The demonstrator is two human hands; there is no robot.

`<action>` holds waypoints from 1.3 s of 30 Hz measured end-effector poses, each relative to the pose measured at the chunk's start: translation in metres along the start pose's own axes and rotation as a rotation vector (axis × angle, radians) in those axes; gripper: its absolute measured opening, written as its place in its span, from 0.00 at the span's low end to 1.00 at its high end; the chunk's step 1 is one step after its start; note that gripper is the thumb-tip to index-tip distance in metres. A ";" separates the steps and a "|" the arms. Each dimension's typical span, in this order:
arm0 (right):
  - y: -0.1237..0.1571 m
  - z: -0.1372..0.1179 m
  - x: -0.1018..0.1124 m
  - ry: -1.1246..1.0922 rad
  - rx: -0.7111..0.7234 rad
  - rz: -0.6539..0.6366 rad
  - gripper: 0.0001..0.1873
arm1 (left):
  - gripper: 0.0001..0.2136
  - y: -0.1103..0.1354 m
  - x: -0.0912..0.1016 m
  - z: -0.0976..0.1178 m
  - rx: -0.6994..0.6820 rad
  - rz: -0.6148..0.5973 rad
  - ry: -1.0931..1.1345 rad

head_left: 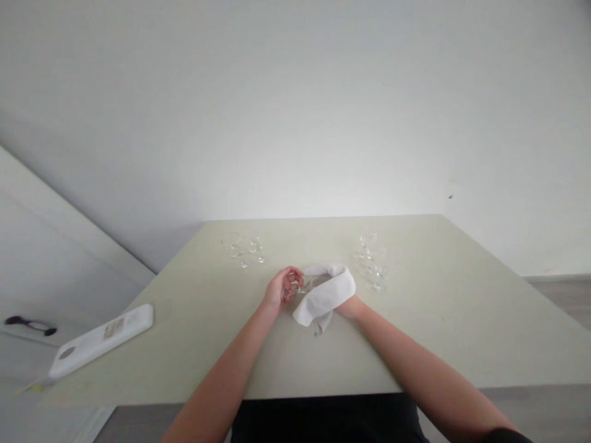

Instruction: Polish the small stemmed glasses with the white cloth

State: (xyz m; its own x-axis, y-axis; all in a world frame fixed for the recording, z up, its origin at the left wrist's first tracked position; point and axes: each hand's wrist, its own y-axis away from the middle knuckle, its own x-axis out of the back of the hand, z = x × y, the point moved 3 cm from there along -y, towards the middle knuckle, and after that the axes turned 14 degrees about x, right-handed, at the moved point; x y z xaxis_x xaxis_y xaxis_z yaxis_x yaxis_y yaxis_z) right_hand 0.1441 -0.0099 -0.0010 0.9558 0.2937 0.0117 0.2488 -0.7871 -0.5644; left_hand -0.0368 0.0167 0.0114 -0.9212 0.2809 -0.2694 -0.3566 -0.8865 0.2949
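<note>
One clear glass (pixel 305 284), half-wrapped in white cloth (pixel 325 295).

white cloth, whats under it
The cloth covers the right hand; only the wrist shows. A clear glass pokes out on its left, held by the left hand. The rest of the glass and the right fingers are hidden.

— What is seen on the pale table (pixel 438 332)?

— Two groups of clear glasses (pixel 243 248) and (pixel 370 261) are stood near the far edge, well apart.

— And at the left edge?

— A long white device (pixel 102 339) is laid there, overhanging the corner.
</note>
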 end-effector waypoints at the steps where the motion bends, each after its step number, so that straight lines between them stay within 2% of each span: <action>1: -0.001 -0.004 -0.002 -0.030 -0.005 -0.007 0.29 | 0.20 -0.003 0.001 -0.001 0.045 -0.005 0.042; 3: -0.004 -0.007 -0.005 -0.065 -0.026 -0.004 0.29 | 0.23 -0.003 0.002 0.001 0.003 0.031 0.076; 5: -0.006 0.000 -0.005 -0.041 -0.056 0.075 0.24 | 0.24 0.003 0.004 0.005 -0.202 0.116 0.036; 7: -0.005 0.009 0.000 0.010 -0.082 0.202 0.22 | 0.23 0.014 0.003 0.009 -0.445 0.182 -0.106; 9: -0.003 0.013 0.003 0.031 -0.094 0.248 0.23 | 0.22 0.021 -0.001 0.011 -0.593 0.176 -0.281; 11: -0.002 0.009 0.003 0.030 -0.090 0.155 0.22 | 0.22 0.020 -0.004 0.010 -0.573 0.146 -0.342; 12: -0.002 0.003 0.002 0.030 -0.082 0.081 0.23 | 0.23 0.016 -0.003 0.008 -0.499 0.139 -0.309; 13: -0.003 -0.004 0.001 0.030 -0.056 0.026 0.25 | 0.23 0.011 -0.002 0.006 -0.388 0.131 -0.248; 15: -0.005 -0.018 0.002 0.041 -0.014 0.001 0.32 | 0.23 0.001 -0.001 -0.002 -0.131 0.104 -0.113; 16: -0.007 -0.022 0.002 0.040 -0.003 -0.003 0.33 | 0.23 -0.002 -0.001 -0.005 -0.039 0.087 -0.068; 17: -0.008 -0.024 0.001 0.038 0.000 0.003 0.33 | 0.23 -0.004 -0.001 -0.006 -0.005 0.083 -0.047; 18: -0.009 -0.023 0.001 0.029 -0.011 0.012 0.31 | 0.22 -0.004 -0.002 -0.006 -0.034 0.093 -0.054; 19: -0.010 -0.018 0.001 0.016 -0.032 0.043 0.29 | 0.22 -0.001 -0.002 -0.004 -0.120 0.116 -0.087; 23: -0.002 0.009 0.002 -0.090 -0.190 0.264 0.25 | 0.17 0.024 -0.007 0.007 -0.600 0.191 -0.342; 25: 0.001 0.014 0.001 -0.072 -0.206 0.203 0.23 | 0.17 0.030 -0.009 0.009 -0.687 0.205 -0.404; 26: 0.001 0.013 0.001 -0.063 -0.193 0.175 0.22 | 0.17 0.030 -0.008 0.009 -0.674 0.217 -0.393; 28: -0.002 0.004 0.002 -0.034 -0.138 0.099 0.20 | 0.17 0.022 -0.005 0.007 -0.537 0.241 -0.300; 32: -0.010 -0.014 0.004 0.088 0.016 0.025 0.34 | 0.16 -0.002 -0.001 -0.005 -0.039 0.211 -0.066; 34: -0.012 -0.013 0.004 0.082 0.017 0.014 0.37 | 0.16 -0.006 -0.001 -0.008 0.068 0.177 -0.019; 36: -0.012 -0.006 0.003 0.014 -0.041 0.019 0.34 | 0.17 -0.003 0.000 -0.004 -0.040 0.179 -0.029; 39: -0.008 0.006 0.008 0.009 -0.079 0.109 0.25 | 0.17 0.011 -0.001 0.006 -0.373 0.184 -0.149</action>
State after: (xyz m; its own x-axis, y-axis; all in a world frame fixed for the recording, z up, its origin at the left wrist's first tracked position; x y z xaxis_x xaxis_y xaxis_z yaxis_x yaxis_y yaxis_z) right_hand 0.1482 0.0022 -0.0015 0.9792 0.1992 -0.0387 0.1542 -0.8545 -0.4960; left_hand -0.0408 0.0089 0.0207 -0.9863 0.1316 -0.0998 -0.1288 -0.9911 -0.0333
